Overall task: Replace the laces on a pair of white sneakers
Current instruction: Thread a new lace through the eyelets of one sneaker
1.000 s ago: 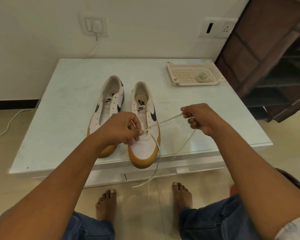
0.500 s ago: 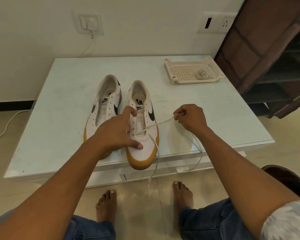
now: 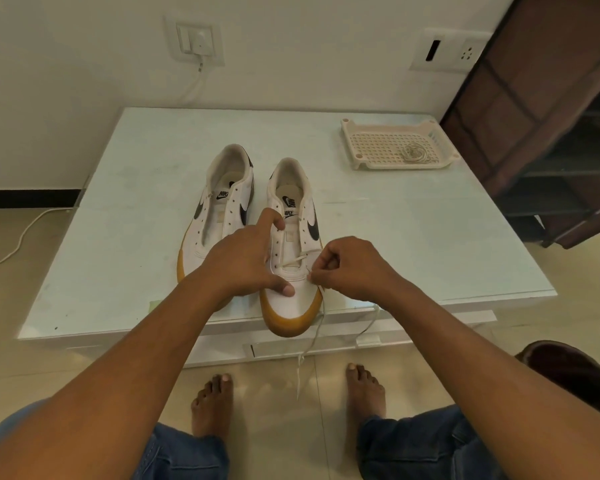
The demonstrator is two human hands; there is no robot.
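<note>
Pinching the lace [image 3: 293, 260] with my right hand [image 3: 347, 268], fingers curled in tight, right at the lowest eyelet on the outer side of the sneaker I'm lacing [image 3: 291, 303]. My left hand [image 3: 243, 261] isn't gripping anything. It's spread over the inner side of that shoe to pin it down, with the thumb pressing on the toe cap and the index finger stretched up along the eyelet row toward the tongue. My other fingers drop out of sight beside the shoe, so I can't say what they're doing.

Progress-wise, I'd say I've barely started. Only one strand runs across the bottom pair of eyelets, and every hole above it looks bare. The loose lace ends trail past the toe of that shoe, off the table [image 3: 430, 244] edge and down toward the floor.

The other sneaker [image 3: 219, 216] sits just beside it on my left and looks completely unlaced as far as I can tell. Well beyond my shoe and off to the right there's a plastic tray [image 3: 352, 133] with a small coil [image 3: 413, 152] in it, probably the second lace. So that's nearly a full shoe left, plus a whole other one.
</note>
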